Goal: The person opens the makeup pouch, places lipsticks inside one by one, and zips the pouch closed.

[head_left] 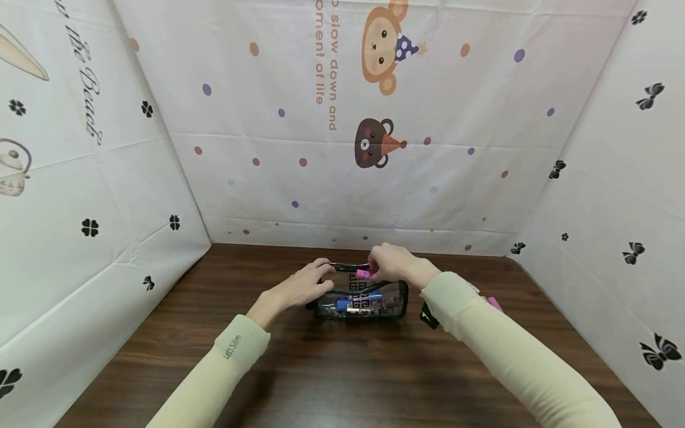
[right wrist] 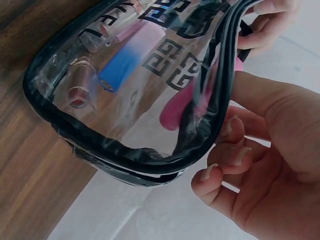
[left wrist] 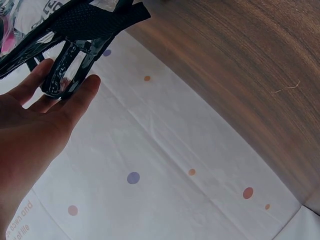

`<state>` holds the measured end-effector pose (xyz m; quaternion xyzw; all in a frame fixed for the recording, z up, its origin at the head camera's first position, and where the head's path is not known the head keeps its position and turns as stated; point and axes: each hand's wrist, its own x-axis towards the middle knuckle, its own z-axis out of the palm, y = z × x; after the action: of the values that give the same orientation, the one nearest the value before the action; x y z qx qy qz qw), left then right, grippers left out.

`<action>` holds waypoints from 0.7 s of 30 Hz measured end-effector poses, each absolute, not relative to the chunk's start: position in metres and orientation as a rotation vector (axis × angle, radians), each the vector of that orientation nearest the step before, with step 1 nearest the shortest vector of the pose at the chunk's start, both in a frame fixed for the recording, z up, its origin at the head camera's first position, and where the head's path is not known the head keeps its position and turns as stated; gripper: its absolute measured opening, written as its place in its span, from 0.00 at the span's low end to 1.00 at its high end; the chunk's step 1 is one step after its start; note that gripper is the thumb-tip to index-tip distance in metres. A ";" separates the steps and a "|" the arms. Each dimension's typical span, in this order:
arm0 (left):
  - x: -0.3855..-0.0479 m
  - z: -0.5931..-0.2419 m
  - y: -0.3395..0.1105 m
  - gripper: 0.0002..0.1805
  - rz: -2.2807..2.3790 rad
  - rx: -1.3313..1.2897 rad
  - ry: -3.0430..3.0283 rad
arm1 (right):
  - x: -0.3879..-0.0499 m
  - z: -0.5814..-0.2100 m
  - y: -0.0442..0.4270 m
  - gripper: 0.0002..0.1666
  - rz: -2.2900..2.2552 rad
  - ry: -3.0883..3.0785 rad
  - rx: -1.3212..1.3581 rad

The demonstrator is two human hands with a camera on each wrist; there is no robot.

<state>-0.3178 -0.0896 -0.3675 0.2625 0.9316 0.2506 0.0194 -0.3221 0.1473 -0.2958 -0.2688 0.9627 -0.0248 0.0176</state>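
Observation:
A clear pouch with black trim (head_left: pixel 326 313) rests on the wooden table, its top unzipped. Inside lie a blue-and-pink tube (right wrist: pixel 131 55) and a clear-capped lipstick (right wrist: pixel 80 90). My left hand (head_left: pixel 302 285) holds the pouch's left end; in the left wrist view, the fingers of the left hand (left wrist: pixel 55 115) lie around its black-edged end loop (left wrist: pixel 75 67). At the opening, my right hand (head_left: pixel 393 263) pinches a pink item (head_left: pixel 363 274). From the right wrist, the right hand (right wrist: pixel 265 145) has curled fingers beside the rim, and the pink item (right wrist: pixel 176 110) shows through the clear plastic.
Right of the pouch, a black item (head_left: pixel 429 316) lies partly under the right sleeve, with another pink item (head_left: pixel 495 304) beyond the forearm. White printed sheets (head_left: pixel 332 196) stand behind the table (head_left: pixel 332 380) and along both sides.

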 end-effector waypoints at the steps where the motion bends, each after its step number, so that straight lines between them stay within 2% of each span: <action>1: -0.318 -0.367 -0.090 0.29 0.779 0.819 2.892 | -0.322 -0.296 0.148 0.10 -0.087 2.989 -0.844; 10: -0.319 -0.369 -0.089 0.28 0.773 0.818 2.892 | -0.326 -0.302 0.174 0.09 -0.263 3.145 -0.875; 21: -0.317 -0.369 -0.090 0.28 0.785 0.806 2.883 | -0.330 -0.323 0.259 0.10 -0.251 3.197 -0.518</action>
<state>-0.3174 -0.0903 -0.3693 0.2605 0.9313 0.2536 0.0233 -0.3299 0.2594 -0.3230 -0.1591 0.9828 -0.0773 -0.0536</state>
